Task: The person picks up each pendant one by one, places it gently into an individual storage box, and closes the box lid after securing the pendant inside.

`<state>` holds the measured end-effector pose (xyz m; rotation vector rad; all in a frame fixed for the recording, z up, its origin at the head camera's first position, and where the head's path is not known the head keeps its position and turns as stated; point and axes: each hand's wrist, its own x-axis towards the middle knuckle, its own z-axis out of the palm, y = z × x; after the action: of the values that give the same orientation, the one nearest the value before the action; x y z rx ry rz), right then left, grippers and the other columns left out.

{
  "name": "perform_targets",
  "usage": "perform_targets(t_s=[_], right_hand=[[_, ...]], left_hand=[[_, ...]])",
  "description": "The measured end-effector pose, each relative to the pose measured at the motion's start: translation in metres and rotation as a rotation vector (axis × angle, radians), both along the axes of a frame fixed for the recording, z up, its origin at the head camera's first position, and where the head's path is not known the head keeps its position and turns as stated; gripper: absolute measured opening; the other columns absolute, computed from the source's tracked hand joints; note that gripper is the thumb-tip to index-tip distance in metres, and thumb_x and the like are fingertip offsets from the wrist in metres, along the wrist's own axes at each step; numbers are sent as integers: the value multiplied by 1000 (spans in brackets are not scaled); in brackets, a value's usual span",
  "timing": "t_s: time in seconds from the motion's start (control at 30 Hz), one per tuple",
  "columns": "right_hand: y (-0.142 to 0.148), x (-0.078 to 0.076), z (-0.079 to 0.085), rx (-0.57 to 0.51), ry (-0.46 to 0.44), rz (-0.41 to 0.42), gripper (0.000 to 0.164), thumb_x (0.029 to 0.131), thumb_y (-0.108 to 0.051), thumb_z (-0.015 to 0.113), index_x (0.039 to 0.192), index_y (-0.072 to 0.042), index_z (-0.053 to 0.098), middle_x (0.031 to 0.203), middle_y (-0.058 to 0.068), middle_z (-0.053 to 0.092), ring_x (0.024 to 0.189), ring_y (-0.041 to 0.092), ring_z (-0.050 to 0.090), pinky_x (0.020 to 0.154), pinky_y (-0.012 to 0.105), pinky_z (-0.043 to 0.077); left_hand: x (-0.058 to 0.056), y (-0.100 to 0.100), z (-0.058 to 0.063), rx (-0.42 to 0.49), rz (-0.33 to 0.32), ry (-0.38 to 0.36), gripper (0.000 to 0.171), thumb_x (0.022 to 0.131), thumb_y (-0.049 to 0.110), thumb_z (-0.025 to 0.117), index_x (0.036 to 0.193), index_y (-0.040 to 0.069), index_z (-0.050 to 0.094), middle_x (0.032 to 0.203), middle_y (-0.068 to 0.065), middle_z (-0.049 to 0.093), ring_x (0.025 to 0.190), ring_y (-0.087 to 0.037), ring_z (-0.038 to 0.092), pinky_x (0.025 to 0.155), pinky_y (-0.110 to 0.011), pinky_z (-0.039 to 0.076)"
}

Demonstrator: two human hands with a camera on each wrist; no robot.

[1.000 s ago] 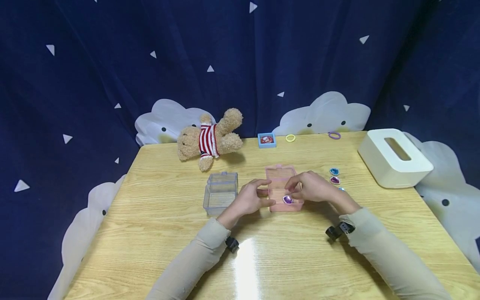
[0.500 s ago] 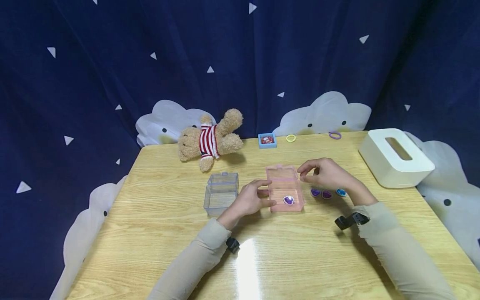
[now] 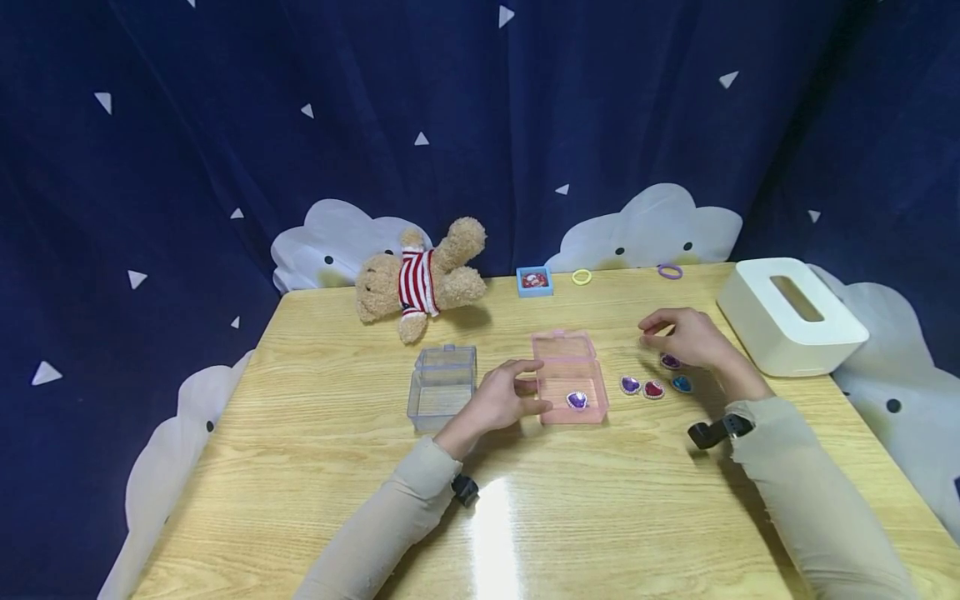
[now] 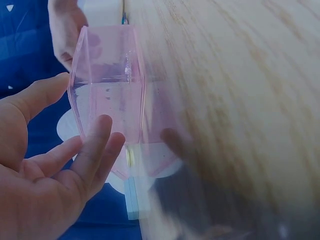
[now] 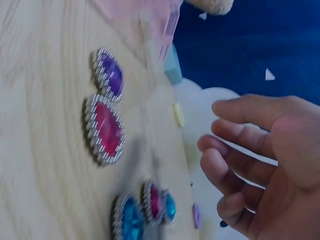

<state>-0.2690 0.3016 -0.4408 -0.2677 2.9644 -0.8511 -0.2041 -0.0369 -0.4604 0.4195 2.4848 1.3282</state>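
Observation:
A pink clear plastic box [image 3: 570,414] lies with its lid folded back, and a purple heart gem [image 3: 577,401] is inside it. My left hand [image 3: 504,398] rests against the box's left side with extended fingers, as the left wrist view also shows. To the right, my right hand [image 3: 692,337] hovers over the table, its fingers loosely bent around nothing. Below it lie a purple gem [image 3: 630,385], a red heart gem [image 3: 653,389], a blue gem [image 3: 682,383] and a magenta gem [image 3: 670,361]. Another blue gem [image 5: 170,205] appears in the right wrist view; in the head view the hand hides it.
Left of the pink box stands a grey clear box [image 3: 442,400], lid back. A teddy bear [image 3: 420,279], a small blue frame [image 3: 534,282], a yellow ring [image 3: 582,277] and a purple ring [image 3: 670,272] line the far edge. A white tissue box [image 3: 791,317] sits far right.
My right hand has left the pink box and moved right and away over the gems, leaving the purple heart gem inside. The left hand has stayed at the box's side.

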Motion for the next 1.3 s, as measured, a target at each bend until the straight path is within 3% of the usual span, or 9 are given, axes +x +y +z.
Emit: perform_targets(t_s=[0.4, 0.53, 0.63, 0.73, 1.1, 1.3], right_hand=[[29, -8, -21, 22, -30, -137, 37, 91, -27, 69, 119, -4, 67, 117, 21, 68, 88, 26, 65, 68, 29, 46], [32, -10, -24, 45, -26, -150, 39, 90, -28, 70, 119, -2, 67, 117, 23, 69, 97, 33, 66, 77, 41, 52], [33, -9, -25, 83, -58, -159, 43, 90, -31, 69, 120, -1, 66, 119, 24, 68, 104, 37, 63, 88, 52, 50], [33, -9, -26, 111, -95, -171, 46, 90, -33, 69, 122, 0, 65, 120, 24, 66, 106, 38, 60, 92, 55, 47], [35, -10, -30, 148, -104, -182, 46, 84, -33, 73, 117, -1, 67, 114, 22, 68, 101, 37, 59, 89, 55, 47], [37, -11, -32, 152, -93, -172, 40, 84, -31, 74, 111, -1, 70, 104, 18, 71, 92, 31, 61, 79, 45, 48]], left_hand=[[0, 0, 3, 7, -6, -12, 72, 82, 23, 84, 145, 19, 52, 144, -6, 55, 118, -23, 66, 92, -32, 58], [0, 0, 4, 13, -5, -12, 72, 81, 23, 84, 145, 19, 52, 144, -7, 55, 118, -24, 66, 93, -32, 58], [0, 0, 3, 10, -5, -10, 72, 81, 24, 84, 145, 19, 52, 144, -7, 55, 118, -23, 67, 92, -31, 58], [0, -1, 2, 9, -8, -9, 71, 81, 24, 84, 145, 18, 52, 143, -7, 56, 118, -23, 67, 92, -31, 58], [0, 0, 0, 14, -6, -14, 72, 82, 23, 84, 145, 19, 52, 145, -7, 54, 118, -23, 67, 93, -32, 58], [0, 0, 1, 10, -7, -8, 71, 82, 23, 83, 145, 18, 52, 144, -7, 55, 117, -23, 67, 93, -33, 58]])
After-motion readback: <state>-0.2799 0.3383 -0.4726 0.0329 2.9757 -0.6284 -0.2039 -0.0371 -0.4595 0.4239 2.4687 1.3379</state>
